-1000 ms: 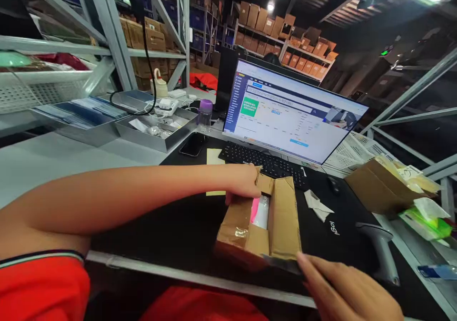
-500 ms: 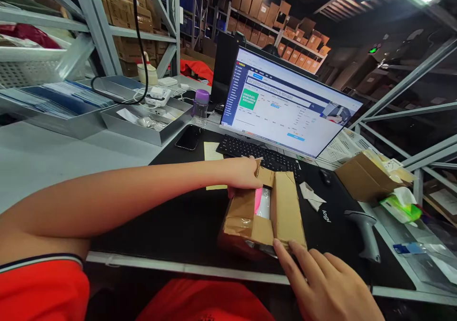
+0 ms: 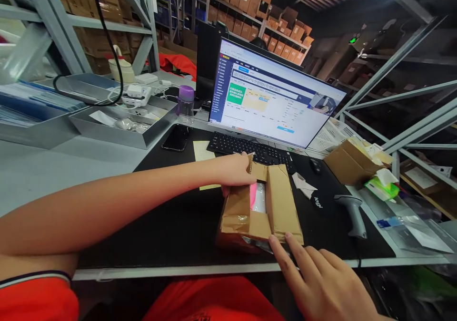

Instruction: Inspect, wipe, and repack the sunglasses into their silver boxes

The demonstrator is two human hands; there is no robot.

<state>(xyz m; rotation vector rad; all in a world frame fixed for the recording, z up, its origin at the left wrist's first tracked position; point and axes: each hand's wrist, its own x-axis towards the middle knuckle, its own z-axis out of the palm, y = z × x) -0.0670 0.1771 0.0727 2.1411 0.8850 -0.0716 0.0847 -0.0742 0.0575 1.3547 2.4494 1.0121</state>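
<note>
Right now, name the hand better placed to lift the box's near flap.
Probably the right hand: its index finger is at the near flap, while the left hand grips the far left side of the box.

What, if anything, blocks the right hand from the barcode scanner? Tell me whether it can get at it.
Probably yes: the barcode scanner lies on the black mat beyond the right hand, with nothing visible standing between them.
</note>
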